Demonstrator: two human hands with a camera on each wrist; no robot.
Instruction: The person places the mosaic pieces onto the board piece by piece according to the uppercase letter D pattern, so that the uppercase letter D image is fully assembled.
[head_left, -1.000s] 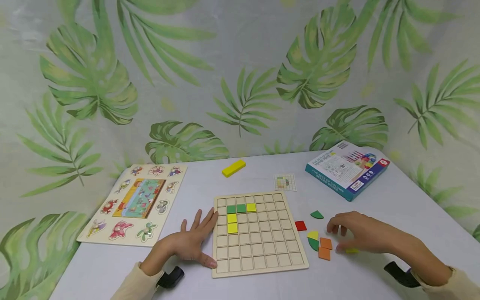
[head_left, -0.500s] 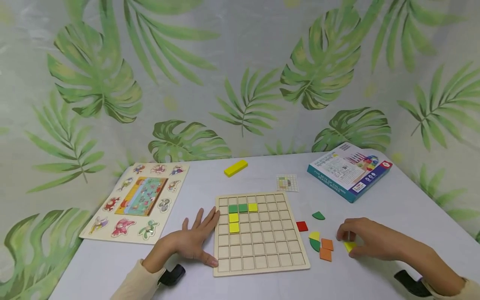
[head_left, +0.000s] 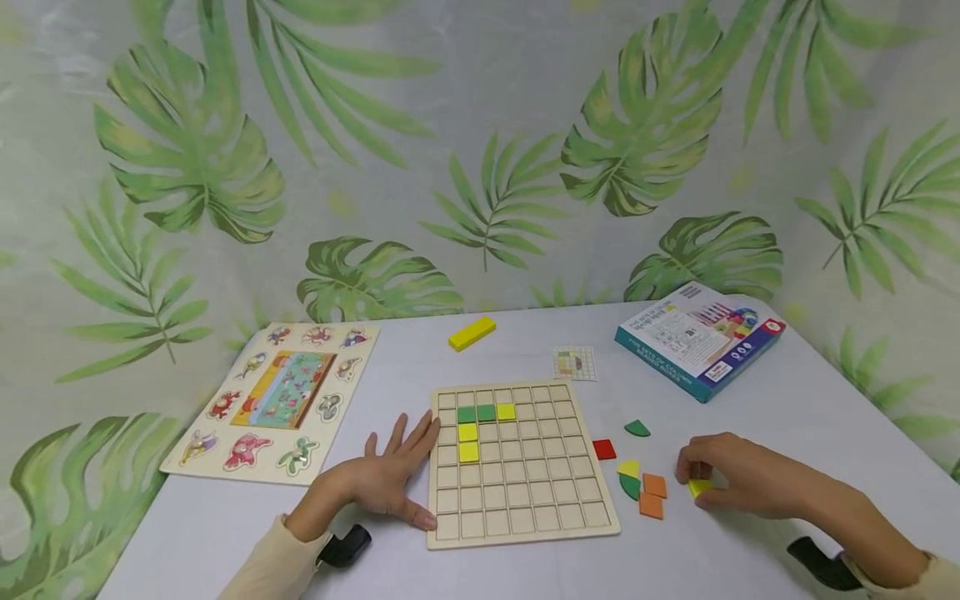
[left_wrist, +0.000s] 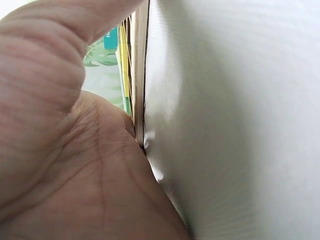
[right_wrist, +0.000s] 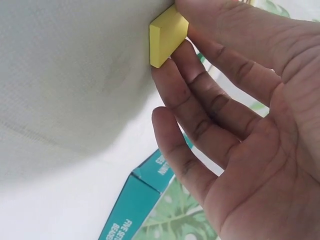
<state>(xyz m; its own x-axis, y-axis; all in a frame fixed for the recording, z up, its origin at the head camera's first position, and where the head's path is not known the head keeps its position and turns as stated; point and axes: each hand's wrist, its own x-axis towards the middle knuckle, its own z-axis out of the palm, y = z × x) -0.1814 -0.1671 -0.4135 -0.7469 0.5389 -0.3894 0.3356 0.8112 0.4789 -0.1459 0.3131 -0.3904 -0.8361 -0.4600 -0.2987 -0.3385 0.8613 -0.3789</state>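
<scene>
A wooden grid board (head_left: 525, 500) lies on the white table, with two green and three yellow squares set near its top left. My left hand (head_left: 390, 479) lies flat with spread fingers against the board's left edge (left_wrist: 139, 100). My right hand (head_left: 731, 479) pinches a small yellow square tile (head_left: 699, 487) (right_wrist: 166, 35) between thumb and fingers, right of the board and just off the table. Loose pieces lie between board and hand: a red square (head_left: 603, 450), a green quarter-round (head_left: 637, 429), a yellow and green pair (head_left: 628, 477) and two orange squares (head_left: 652, 495).
A teal game box (head_left: 697, 337) (right_wrist: 145, 200) sits at the back right. A pattern card (head_left: 574, 363) and a yellow bar (head_left: 472, 332) lie behind the board. An animal peg puzzle (head_left: 277, 400) lies at the left. A leaf-print curtain backs the table.
My right hand has taken the yellow tile from the table and now holds it slightly raised. My left hand has stayed flat against the board.
</scene>
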